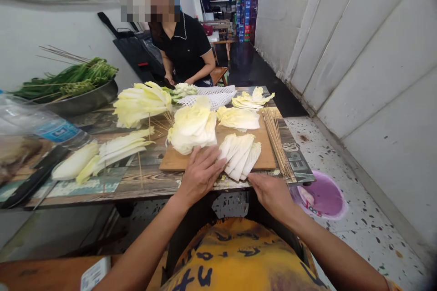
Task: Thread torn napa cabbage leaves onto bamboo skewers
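A fanned row of pale napa cabbage leaves [241,157] lies at the front edge of the wooden cutting board [269,138]. My left hand [202,175] is laid out flat, fingers stretched, its tips touching the left side of that row. On the right, the fingers of my right hand [271,191] are pinched together at the row's lower right corner; whatever they hold is hidden. Behind my left hand stands a taller pile of cabbage leaves [194,127]. More leaves [239,118] lie farther back on the board. Along its right side runs a bundle of thin wooden skewers [277,143].
At left are skewered cabbage leaves [124,145], a black-handled knife [32,177], a plastic bottle [58,129] and a metal bowl [85,97] of greens. Across the table sits a person in black [187,43]. A purple bucket [324,195] stands on the floor at right.
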A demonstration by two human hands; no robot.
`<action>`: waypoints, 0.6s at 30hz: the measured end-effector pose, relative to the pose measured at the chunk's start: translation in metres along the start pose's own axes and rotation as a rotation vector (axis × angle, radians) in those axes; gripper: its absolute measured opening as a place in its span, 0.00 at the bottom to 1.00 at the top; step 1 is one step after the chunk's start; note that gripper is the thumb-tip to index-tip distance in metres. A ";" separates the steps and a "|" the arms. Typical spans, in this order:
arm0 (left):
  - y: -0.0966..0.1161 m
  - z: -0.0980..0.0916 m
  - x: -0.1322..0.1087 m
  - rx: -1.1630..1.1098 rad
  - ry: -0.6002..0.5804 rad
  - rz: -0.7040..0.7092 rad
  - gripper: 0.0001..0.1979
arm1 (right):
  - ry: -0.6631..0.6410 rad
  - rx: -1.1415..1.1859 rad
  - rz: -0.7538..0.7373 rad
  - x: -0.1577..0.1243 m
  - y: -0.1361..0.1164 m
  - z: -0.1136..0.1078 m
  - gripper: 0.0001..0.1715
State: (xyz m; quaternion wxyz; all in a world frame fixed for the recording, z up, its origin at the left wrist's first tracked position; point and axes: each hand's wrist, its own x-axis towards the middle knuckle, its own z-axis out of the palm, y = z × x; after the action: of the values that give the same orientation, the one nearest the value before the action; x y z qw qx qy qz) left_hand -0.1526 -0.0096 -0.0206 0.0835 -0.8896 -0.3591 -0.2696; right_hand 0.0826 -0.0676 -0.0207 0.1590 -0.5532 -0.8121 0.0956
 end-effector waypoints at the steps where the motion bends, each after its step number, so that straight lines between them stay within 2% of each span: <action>1: 0.000 0.001 0.000 -0.003 0.005 -0.001 0.14 | -0.002 0.002 -0.001 0.000 0.000 0.000 0.17; 8: -0.003 0.000 0.000 -0.023 0.017 0.017 0.15 | 0.010 0.024 -0.023 -0.004 0.003 -0.001 0.17; 11: 0.008 -0.003 -0.008 -0.090 0.177 -0.090 0.11 | 0.077 0.060 -0.051 -0.005 0.004 0.001 0.17; 13: 0.023 -0.004 -0.014 -0.162 0.306 -0.258 0.06 | 0.164 0.115 -0.081 -0.006 0.003 0.002 0.16; 14: 0.032 -0.004 -0.016 -0.208 0.314 -0.335 0.06 | 0.210 0.145 -0.096 -0.006 0.002 0.002 0.16; 16: 0.048 -0.003 -0.014 -0.540 0.225 -0.651 0.09 | 0.286 0.187 -0.115 -0.006 -0.001 0.001 0.15; 18: 0.059 -0.002 -0.007 -0.869 0.190 -0.921 0.13 | 0.333 0.214 -0.129 -0.006 -0.005 -0.001 0.15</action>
State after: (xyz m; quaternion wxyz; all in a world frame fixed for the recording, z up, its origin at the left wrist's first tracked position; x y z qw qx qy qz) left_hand -0.1171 -0.0576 -0.0203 -0.3776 -0.5690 -0.5537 -0.4764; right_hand 0.0801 -0.0748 -0.0191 0.3547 -0.4883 -0.7935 0.0785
